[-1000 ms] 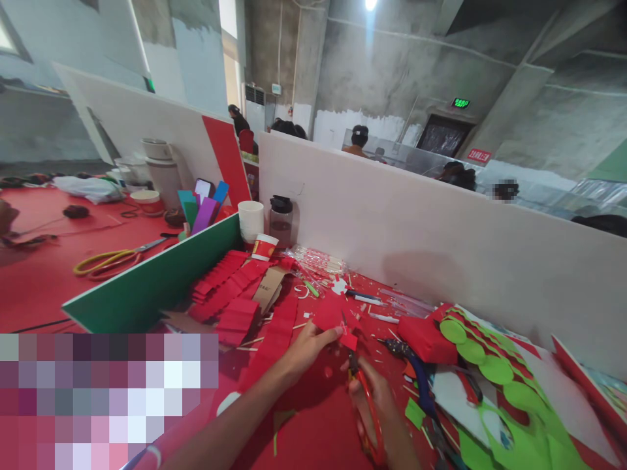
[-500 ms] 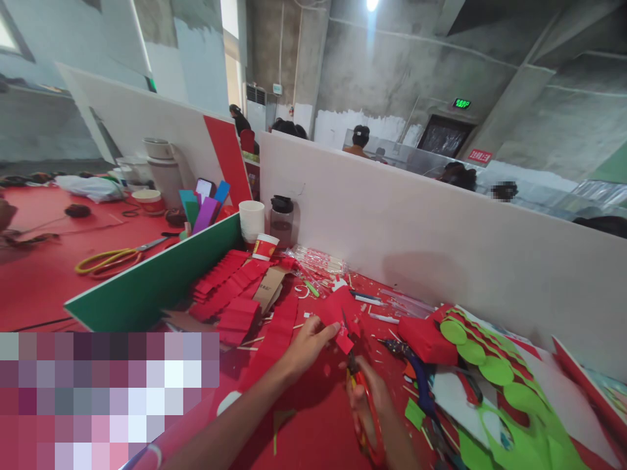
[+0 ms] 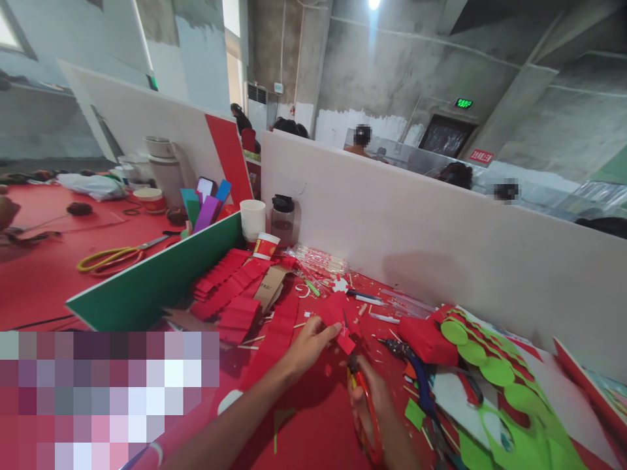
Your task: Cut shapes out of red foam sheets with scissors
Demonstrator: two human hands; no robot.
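Left hand pinches one red paper sheet; right hand grips one pair of orange-handled metal scissors. One black-lidded transparent bottle stands near the red counter's far edge.

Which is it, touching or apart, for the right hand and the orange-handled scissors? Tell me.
Touching. The head view shows the right hand wrapped around the grip of the orange-handled scissors.
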